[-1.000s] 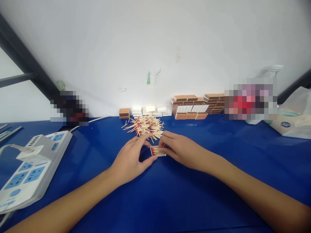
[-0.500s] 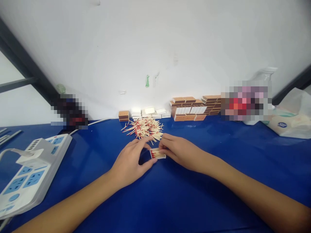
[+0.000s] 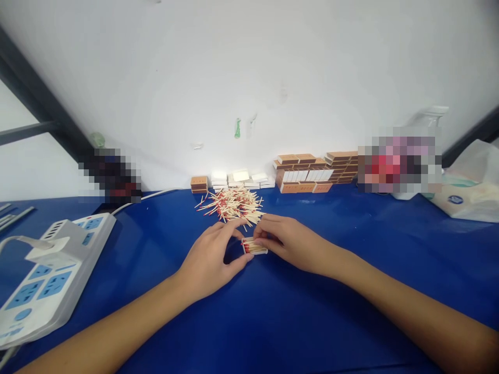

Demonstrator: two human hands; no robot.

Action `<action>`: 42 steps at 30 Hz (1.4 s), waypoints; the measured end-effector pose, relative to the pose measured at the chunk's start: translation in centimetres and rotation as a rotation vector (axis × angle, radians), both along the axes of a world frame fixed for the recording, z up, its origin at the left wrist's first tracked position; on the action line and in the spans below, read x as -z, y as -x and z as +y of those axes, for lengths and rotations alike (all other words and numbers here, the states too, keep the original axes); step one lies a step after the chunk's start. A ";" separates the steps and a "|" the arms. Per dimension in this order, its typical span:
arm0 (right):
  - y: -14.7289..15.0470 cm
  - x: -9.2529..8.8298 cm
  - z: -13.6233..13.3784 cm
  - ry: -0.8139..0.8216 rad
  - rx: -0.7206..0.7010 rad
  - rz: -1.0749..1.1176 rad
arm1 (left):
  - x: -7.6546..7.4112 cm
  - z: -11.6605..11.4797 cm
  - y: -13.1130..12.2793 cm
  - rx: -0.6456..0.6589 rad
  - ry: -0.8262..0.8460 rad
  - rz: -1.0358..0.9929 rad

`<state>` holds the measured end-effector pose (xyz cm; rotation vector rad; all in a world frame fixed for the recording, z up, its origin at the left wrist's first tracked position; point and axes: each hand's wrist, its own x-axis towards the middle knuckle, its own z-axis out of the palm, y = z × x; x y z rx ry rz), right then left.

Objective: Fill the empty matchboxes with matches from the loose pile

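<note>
A small white matchbox tray (image 3: pixel 259 253) lies on the blue table, with red-tipped matches (image 3: pixel 252 247) lined up inside, heads to the left. My left hand (image 3: pixel 210 254) holds the tray at its left end between thumb and fingers. From the right, my right hand (image 3: pixel 288 241) reaches over the tray's other end, its thumb and fingertips pinched on matches there. How many it grips is hidden. Just behind the hands is a loose pile of matches (image 3: pixel 236 204).
Along the wall stand white trays (image 3: pixel 240 179), a small brown matchbox stack (image 3: pixel 199 184) and a larger matchbox stack (image 3: pixel 306 174). A white power strip (image 3: pixel 58 280) with a cable sits at left. A tissue pack (image 3: pixel 463 200) lies at right.
My right hand has shifted slightly over the tray, and the matches under its fingers have moved a little. My left hand keeps its hold on the tray. The view has shifted slightly.
</note>
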<state>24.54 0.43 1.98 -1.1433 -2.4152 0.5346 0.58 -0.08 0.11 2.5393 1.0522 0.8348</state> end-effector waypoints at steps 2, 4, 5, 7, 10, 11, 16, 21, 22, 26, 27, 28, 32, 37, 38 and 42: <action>0.0 0.0 0.0 -0.003 0.000 -0.001 | 0.0 0.0 0.0 0.002 -0.003 -0.002; 0.1 -0.1 -0.1 0.004 -0.010 -0.001 | 0.0 -0.1 0.0 -0.001 -0.001 -0.005; 0.1 -0.2 -0.1 0.009 -0.019 0.001 | 0.0 -0.1 0.0 -0.003 0.002 -0.007; 0.1 -0.2 -0.1 0.019 -0.044 0.004 | 0.0 -0.1 0.0 -0.007 0.008 -0.010; 0.1 -0.3 -0.1 0.024 -0.060 -0.008 | -0.1 -0.1 0.0 -0.010 0.017 -0.003; 0.1 -0.3 -0.1 0.024 -0.055 -0.015 | -0.1 -0.1 0.0 -0.010 0.017 0.000; 0.1 -0.2 -0.1 0.027 -0.021 -0.002 | -0.1 0.0 -0.1 -0.001 0.010 0.001; 0.1 0.0 0.1 0.020 -0.025 0.003 | 0.0 0.0 0.0 0.001 0.004 0.005; 0.0 0.1 0.1 0.012 -0.027 0.005 | 0.0 0.0 0.0 0.002 0.005 0.007; 0.0 0.1 0.1 -0.008 -0.040 0.004 | -0.1 0.0 -0.1 0.004 0.008 0.006; 0.1 0.1 0.1 -0.005 -0.041 0.000 | -0.1 -0.1 -0.1 0.004 0.009 0.005; 0.1 0.1 0.1 -0.004 -0.044 -0.004 | -0.1 -0.1 -0.1 0.003 0.010 0.005; 0.0 0.1 0.1 -0.034 -0.083 -0.015 | -0.2 -0.1 -0.1 -0.006 0.012 0.010; -0.6 0.0 0.2 -0.109 -0.056 -0.030 | -0.2 -0.1 -0.1 0.004 0.009 0.011; -0.6 0.0 0.2 -0.118 -0.053 -0.033 | -0.2 -0.1 -0.1 0.005 0.011 0.011; -0.6 -0.1 0.0 -0.115 -0.055 -0.040 | -0.3 -0.1 -0.1 -0.006 0.021 0.013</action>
